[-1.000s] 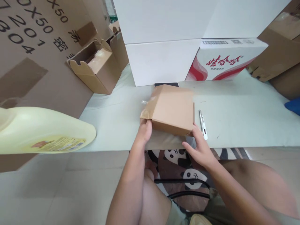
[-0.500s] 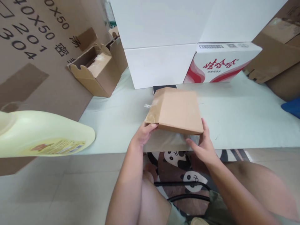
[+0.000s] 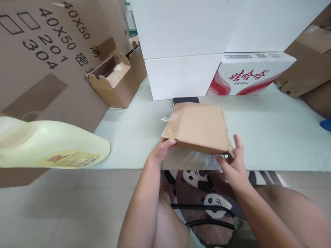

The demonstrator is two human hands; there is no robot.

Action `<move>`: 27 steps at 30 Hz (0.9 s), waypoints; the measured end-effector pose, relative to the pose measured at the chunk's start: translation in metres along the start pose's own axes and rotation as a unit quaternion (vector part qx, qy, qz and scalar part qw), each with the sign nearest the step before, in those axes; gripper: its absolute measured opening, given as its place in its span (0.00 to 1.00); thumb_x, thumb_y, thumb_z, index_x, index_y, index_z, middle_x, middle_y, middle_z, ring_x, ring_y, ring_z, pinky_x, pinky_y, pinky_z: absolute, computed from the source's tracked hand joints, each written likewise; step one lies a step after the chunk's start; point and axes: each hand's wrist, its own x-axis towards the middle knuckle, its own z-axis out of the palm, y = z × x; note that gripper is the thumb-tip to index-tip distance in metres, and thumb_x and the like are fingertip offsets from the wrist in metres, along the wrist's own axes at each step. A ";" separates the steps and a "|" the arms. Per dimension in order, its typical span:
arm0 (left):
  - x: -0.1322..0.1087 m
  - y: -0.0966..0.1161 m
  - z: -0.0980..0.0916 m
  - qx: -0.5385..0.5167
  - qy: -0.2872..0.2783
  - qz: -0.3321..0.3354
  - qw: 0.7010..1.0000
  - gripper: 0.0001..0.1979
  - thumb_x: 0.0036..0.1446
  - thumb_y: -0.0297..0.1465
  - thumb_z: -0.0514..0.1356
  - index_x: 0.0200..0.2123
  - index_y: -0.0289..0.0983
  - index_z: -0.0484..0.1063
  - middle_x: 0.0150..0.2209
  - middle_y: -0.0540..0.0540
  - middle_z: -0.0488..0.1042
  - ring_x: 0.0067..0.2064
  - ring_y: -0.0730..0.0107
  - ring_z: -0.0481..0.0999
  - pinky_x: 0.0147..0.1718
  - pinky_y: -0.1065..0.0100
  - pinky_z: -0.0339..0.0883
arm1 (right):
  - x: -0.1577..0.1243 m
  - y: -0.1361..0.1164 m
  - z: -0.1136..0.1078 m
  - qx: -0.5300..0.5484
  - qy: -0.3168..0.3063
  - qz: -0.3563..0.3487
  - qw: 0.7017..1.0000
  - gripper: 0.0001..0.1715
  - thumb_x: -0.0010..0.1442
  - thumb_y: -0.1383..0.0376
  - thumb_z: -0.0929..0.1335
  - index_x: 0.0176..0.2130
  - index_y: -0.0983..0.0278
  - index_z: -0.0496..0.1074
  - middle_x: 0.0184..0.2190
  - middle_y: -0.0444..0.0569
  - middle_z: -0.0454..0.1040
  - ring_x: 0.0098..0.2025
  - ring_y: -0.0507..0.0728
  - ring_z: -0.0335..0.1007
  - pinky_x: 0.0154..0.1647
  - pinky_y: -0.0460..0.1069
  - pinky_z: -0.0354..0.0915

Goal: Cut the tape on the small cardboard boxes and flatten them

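A flat brown cardboard box (image 3: 199,127) with torn tape on its left end is held tilted just above the pale table (image 3: 271,131) near the front edge. My left hand (image 3: 161,150) grips its near left corner. My right hand (image 3: 232,163) grips its near right corner, thumb raised along the edge. A dark phone (image 3: 186,100) lies on the table just behind the box.
White boxes (image 3: 181,75) and a red-and-white printed carton (image 3: 248,74) stand at the back. Open brown cartons (image 3: 116,81) and a large cardboard sheet (image 3: 38,62) are at the left. A pale yellow jug (image 3: 51,148) lies lower left. Brown cartons (image 3: 310,62) stand at the right.
The box has been turned and flattened out between my hands, and shifted to the right. It now covers the white utility knife that lay beside it a second ago.
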 end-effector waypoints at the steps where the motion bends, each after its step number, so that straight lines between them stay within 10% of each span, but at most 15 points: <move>1: 0.000 0.000 0.002 -0.001 -0.001 0.005 1.000 0.25 0.39 0.38 0.69 0.44 0.41 0.78 0.46 0.43 0.79 0.50 0.51 0.74 0.41 0.60 0.69 | 0.001 -0.004 0.000 0.034 0.057 0.017 0.998 0.44 0.66 0.56 0.65 0.69 0.54 0.36 0.65 0.61 0.59 0.66 0.65 0.61 0.62 0.66 0.62; 5: 0.001 0.000 0.007 -0.004 -0.024 -0.001 1.000 0.27 0.41 0.39 0.67 0.48 0.40 0.76 0.46 0.42 0.78 0.50 0.50 0.75 0.42 0.58 0.69 | 0.007 -0.017 -0.002 0.064 0.196 0.009 0.978 0.26 0.65 0.55 0.65 0.59 0.55 0.57 0.64 0.58 0.63 0.67 0.67 0.60 0.63 0.68 0.59; 14: 0.001 0.002 0.005 0.010 -0.050 0.010 0.999 0.19 0.41 0.38 0.69 0.39 0.40 0.78 0.44 0.42 0.79 0.50 0.51 0.75 0.45 0.58 0.68 | 0.007 -0.002 -0.016 -0.202 0.043 -0.095 0.974 0.28 0.63 0.55 0.65 0.60 0.56 0.65 0.65 0.54 0.63 0.74 0.72 0.37 0.67 0.75 0.45; 21: 0.000 0.009 0.006 0.066 -0.105 0.031 0.992 0.23 0.38 0.40 0.73 0.39 0.39 0.79 0.39 0.43 0.79 0.45 0.55 0.77 0.45 0.59 0.68 | 0.022 -0.015 -0.028 -0.348 -0.065 -0.171 0.920 0.17 0.62 0.51 0.65 0.45 0.57 0.72 0.57 0.58 0.74 0.68 0.74 0.54 0.66 0.77 0.32; 27: 0.000 0.014 0.009 0.076 -0.095 0.025 0.992 0.29 0.34 0.40 0.76 0.42 0.36 0.77 0.43 0.41 0.79 0.48 0.53 0.76 0.48 0.59 0.67 | 0.019 -0.011 -0.027 -0.217 -0.098 -0.021 0.971 0.27 0.59 0.45 0.65 0.49 0.59 0.73 0.46 0.56 0.79 0.55 0.72 0.71 0.56 0.67 0.65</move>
